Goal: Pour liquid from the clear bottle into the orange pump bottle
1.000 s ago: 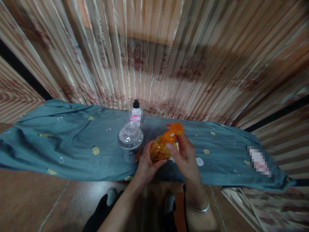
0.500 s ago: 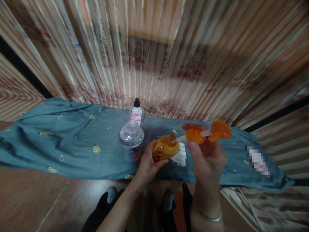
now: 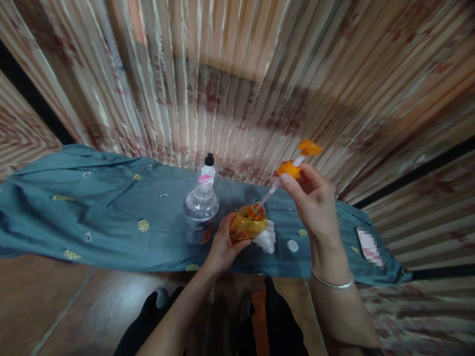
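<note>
Before a pleated curtain (image 3: 230, 94), over a teal tablecloth (image 3: 111, 212), the left hand (image 3: 224, 243) grips a tilted amber bottle (image 3: 245, 225), a domed plastic cup (image 3: 200, 217) just left of it, while above the bottle the right hand (image 3: 315, 200) pinches the orange pump (image 3: 289, 170), unseated, its dip tube (image 3: 266, 198) seemingly partly inside.

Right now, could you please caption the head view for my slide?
Left hand holds a transparent amber bottle; right hand holds an orange plastic pump.

No text readable; bottle label (image 3: 206, 180), curtain print (image 3: 209, 91), perhaps lettering, too blurred.
</note>
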`<state>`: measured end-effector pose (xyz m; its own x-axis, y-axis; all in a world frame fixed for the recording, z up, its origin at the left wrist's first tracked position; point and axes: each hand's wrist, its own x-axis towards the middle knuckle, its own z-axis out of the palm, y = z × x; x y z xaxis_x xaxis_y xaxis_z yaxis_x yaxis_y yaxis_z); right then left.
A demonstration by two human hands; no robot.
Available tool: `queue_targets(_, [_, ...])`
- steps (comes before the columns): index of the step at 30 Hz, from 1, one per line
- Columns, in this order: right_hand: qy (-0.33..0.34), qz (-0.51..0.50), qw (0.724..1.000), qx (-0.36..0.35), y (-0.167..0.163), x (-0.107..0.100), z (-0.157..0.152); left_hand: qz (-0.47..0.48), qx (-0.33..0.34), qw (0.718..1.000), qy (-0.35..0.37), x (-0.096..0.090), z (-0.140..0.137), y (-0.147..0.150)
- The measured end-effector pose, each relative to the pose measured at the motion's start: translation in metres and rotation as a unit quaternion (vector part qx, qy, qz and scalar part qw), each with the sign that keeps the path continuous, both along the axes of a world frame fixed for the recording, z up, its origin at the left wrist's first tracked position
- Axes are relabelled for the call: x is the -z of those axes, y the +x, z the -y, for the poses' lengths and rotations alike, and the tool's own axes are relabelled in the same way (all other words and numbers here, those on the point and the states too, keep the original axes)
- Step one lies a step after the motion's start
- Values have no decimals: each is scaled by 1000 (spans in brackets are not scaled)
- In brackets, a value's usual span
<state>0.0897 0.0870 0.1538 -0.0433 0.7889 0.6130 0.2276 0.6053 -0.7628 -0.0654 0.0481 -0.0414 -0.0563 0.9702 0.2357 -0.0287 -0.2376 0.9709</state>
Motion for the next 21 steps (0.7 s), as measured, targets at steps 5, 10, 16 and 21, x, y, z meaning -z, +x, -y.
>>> queue_targets(5, [12,12,1000,-19,-3,0,9,2,0,1000,-8,2,-2,1])
queue_targets(10, [25,51,998,10,-3,-2,16,1,0,1000,-14,3,-2,3])
queue_targets(16, [60,84,992,78,12,-20,31,-7,-4,1000,-9,2,-3,1])
queue_targets(21, [106,29,991,81,35,-36,40,-10,-10,1000,-2,3,-5,0])
